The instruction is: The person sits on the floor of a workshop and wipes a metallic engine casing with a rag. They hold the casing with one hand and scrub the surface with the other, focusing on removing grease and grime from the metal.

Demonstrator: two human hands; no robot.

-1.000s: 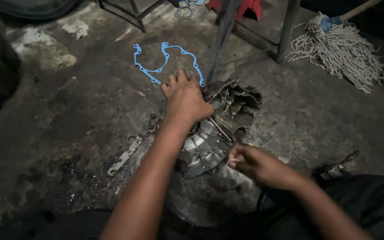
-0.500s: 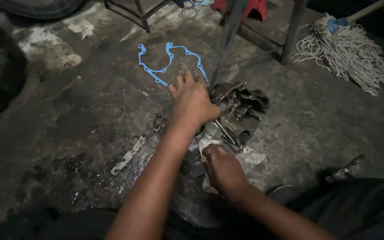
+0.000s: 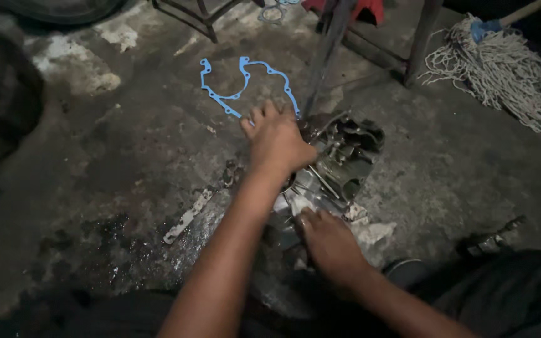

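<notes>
A grey metal engine casing (image 3: 345, 159) lies on the dark concrete floor, its open inside facing up. My left hand (image 3: 277, 141) rests on the casing's far left edge, fingers spread over it. My right hand (image 3: 327, 241) presses on the near part of the casing, fingers curled down against the metal. A blue gasket (image 3: 242, 84) lies flat on the floor just beyond my left hand. What my right fingers touch is hidden in shadow.
A mop head (image 3: 502, 69) lies at the far right. Metal legs of a stand (image 3: 330, 50) rise behind the casing. A tyre edge (image 3: 64, 9) is at top left. A flat metal strip (image 3: 186, 216) and a small dark metal part (image 3: 493, 238) lie on the oily floor.
My right hand has moved left from the casing's right side onto its near part. My left hand has stayed on the casing's far edge.
</notes>
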